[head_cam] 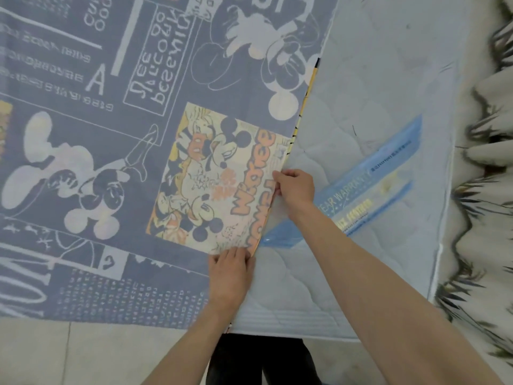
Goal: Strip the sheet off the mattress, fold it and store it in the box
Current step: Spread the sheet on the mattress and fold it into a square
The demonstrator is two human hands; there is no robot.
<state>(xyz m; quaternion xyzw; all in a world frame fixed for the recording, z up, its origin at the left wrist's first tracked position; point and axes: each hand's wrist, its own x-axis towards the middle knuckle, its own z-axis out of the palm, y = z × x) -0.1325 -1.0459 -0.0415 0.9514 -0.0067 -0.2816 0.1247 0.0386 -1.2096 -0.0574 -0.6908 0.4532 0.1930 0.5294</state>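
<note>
A blue-grey cartoon-print sheet (111, 151) lies with its faded reverse side up over the left part of the white quilted mattress (374, 87). Its folded edge runs diagonally from the top centre down to my hands. My right hand (295, 187) pinches that edge beside the orange comic panel. My left hand (230, 270) grips the same edge lower down, near the mattress's front. No box is in view.
A blue warranty label (369, 187) under plastic lies on the bare mattress to the right of my hands. A leaf-patterned cloth (488, 168) runs along the mattress's right side. Pale floor tiles (83, 354) and my dark trousers (261, 359) show at the bottom.
</note>
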